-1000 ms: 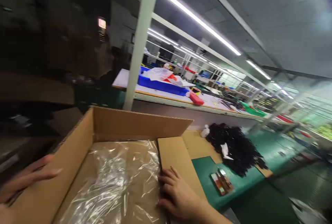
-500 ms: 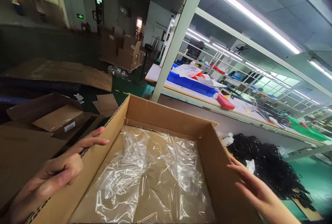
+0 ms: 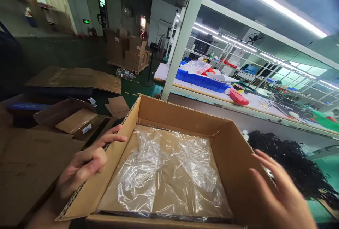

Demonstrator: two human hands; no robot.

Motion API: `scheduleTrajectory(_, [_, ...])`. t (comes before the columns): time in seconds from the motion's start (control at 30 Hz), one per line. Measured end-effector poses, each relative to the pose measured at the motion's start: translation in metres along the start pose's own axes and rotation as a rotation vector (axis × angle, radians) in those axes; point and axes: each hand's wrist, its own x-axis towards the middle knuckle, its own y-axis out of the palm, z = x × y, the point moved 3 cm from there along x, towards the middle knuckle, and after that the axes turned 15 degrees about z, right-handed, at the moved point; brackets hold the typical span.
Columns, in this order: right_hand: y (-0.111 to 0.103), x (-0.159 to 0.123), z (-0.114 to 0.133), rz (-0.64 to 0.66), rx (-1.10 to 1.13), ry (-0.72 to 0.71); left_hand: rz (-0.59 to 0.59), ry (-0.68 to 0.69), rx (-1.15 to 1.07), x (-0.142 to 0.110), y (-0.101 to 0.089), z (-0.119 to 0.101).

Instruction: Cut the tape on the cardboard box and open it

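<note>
A cardboard box (image 3: 182,112) with its top open fills the lower middle, tilted slightly in view. Clear plastic film (image 3: 143,169), crumpled and shiny, lies over its bottom. At the box's left wall, my left hand (image 3: 90,162) grips the rim, with the index finger stretched over the edge and the other fingers curled. My right hand (image 3: 286,190) is on the right wall; its thumb lies on the inner side and its fingers reach over the rim. Part of the right hand's grip is hidden behind the wall.
Flattened and opened cartons (image 3: 76,119) lie on the floor at left, near a plastic bottle (image 3: 125,74). Stacked cartons (image 3: 135,54) stand farther back. On the right, a workbench carries a blue tray (image 3: 202,80) and a red pouch (image 3: 238,97). Black straps (image 3: 288,162) are heaped below it.
The box and both hands have shifted right in view, and the box's near wall has come into sight. The background has also shifted slightly right. Both hands remain at the side walls.
</note>
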Motion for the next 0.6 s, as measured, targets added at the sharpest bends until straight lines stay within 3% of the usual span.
scheduleTrajectory(0.03, [0.020, 0.005, 0.028, 0.036, 0.026, -0.086, 0.003, 0.002, -0.015, 0.000, 0.000, 0.001])
scheduleTrajectory(0.17, [0.135, 0.028, 0.109, 0.706, 0.055, -0.174, 0.020, 0.009, -0.043, -0.003, -0.004, 0.007])
scheduleTrajectory(0.2, [0.159, 0.034, 0.119, 0.794, 0.000, -0.181, 0.026, 0.016, -0.054, -0.004, -0.005, 0.007])
scheduleTrajectory(0.27, [0.188, 0.044, 0.129, 0.845, -0.072, -0.170, 0.043, 0.038, -0.070, -0.005, -0.006, 0.005])
scheduleTrajectory(0.3, [0.192, 0.046, 0.131, 0.849, -0.080, -0.148, 0.050, 0.050, -0.069, -0.006, -0.006, 0.004])
scheduleTrajectory(0.37, [0.181, 0.044, 0.133, 0.874, -0.029, -0.127, 0.054, 0.075, -0.055, -0.008, -0.007, 0.002])
scheduleTrajectory(0.5, [0.111, 0.013, 0.135, 0.954, 0.308, -0.246, 0.087, 0.051, -0.014, -0.011, -0.006, 0.002])
scheduleTrajectory(0.57, [0.084, -0.009, 0.129, 1.055, 0.461, -0.307, 0.076, 0.058, -0.038, -0.011, -0.002, 0.002])
scheduleTrajectory(0.6, [0.079, -0.022, 0.126, 1.167, 0.522, -0.379, 0.066, 0.069, -0.059, -0.010, 0.000, 0.001])
